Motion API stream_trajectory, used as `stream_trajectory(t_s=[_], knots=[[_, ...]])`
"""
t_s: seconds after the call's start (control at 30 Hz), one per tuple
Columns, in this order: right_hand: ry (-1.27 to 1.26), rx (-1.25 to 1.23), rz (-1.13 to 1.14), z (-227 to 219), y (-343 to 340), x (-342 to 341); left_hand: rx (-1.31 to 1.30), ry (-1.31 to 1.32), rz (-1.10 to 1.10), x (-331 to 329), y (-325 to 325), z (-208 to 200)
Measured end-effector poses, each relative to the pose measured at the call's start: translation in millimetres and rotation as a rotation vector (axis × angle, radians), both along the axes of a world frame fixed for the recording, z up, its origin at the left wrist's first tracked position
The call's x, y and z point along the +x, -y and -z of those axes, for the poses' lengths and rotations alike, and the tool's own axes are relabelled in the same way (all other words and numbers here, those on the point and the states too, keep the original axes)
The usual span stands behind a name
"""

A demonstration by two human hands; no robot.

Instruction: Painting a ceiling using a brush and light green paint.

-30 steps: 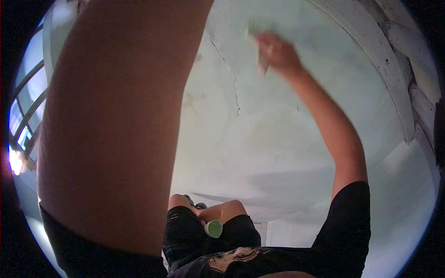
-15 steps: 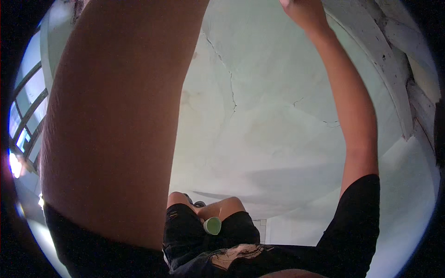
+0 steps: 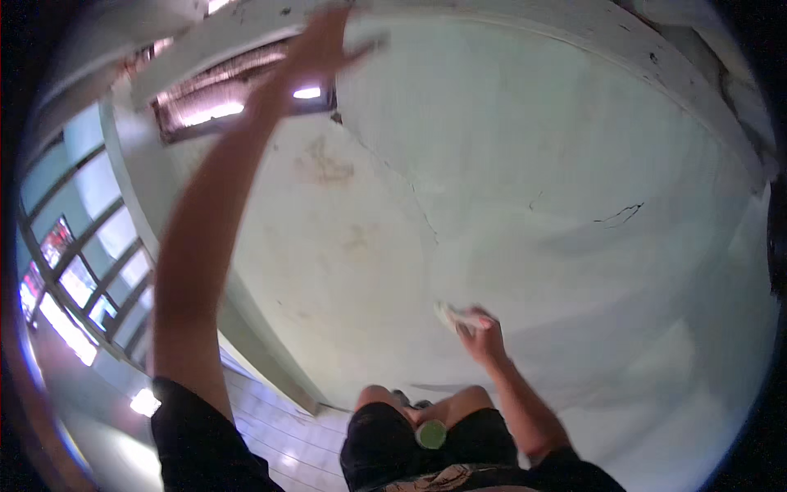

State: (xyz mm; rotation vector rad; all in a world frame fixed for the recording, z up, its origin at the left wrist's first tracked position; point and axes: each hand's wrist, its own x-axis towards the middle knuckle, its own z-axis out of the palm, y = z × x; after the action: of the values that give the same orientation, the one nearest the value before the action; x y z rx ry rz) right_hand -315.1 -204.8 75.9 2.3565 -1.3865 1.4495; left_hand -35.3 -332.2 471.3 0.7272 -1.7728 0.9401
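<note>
My left hand (image 3: 324,51), blurred by motion, is raised in front of the slatted wall vent (image 3: 238,94) just under the beam. Its thumb stands apart from the fingers, and nothing shows in it. Lower down, my right hand (image 3: 485,334) is closed round a small, pale, brush-like tool (image 3: 449,315), too smeared for its exact kind to show. The tool points up and left, close to the pale green wall (image 3: 492,254); whether it touches the wall cannot be made out. Between my thighs sits a round cup (image 3: 430,435) with green inside.
Cracks (image 3: 627,215) and brown stains (image 3: 328,168) mark the wall. A beam (image 3: 508,18) runs along its top. At the left is a barred window (image 3: 90,254), with a tiled floor (image 3: 279,426) below. My legs (image 3: 373,430), in black shorts, are bent near the wall.
My left arm has swung away from the camera, uncovering the vent and floor. My right hand has come down from the upper edge, and the pale tool now shows in it. The view has shifted.
</note>
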Motion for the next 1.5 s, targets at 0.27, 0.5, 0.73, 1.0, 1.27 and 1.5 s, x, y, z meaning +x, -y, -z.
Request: stream_trajectory(t_s=[0.27, 0.5, 0.73, 1.0, 1.27, 1.5], knots=[[0.396, 0.405, -0.037, 88.1, -45.9, 18.9, 1.34, 0.276, 0.521, -44.1, -121.9, 361.9], [0.233, 0.396, -0.138, 35.1, -37.9, 5.8, 1.273, 0.043, 0.398, -73.4, -147.5, 402.2], [0.079, 0.253, -0.304, -2.2, -32.9, 7.6, 1.339, -0.105, 0.397, -67.9, -143.5, 384.4], [-0.3, -0.225, -0.285, -180.5, 24.9, -4.6, 1.05, -0.107, 0.464, -37.4, -113.3, 343.0], [-0.431, -1.071, 0.282, -480.0, 75.5, 10.4, -0.129, -0.107, 0.4, -52.7, -22.8, 120.2], [-0.532, -1.557, 0.414, -516.1, 167.3, -29.3, -0.513, 0.255, 0.251, -107.7, 39.9, 9.2]])
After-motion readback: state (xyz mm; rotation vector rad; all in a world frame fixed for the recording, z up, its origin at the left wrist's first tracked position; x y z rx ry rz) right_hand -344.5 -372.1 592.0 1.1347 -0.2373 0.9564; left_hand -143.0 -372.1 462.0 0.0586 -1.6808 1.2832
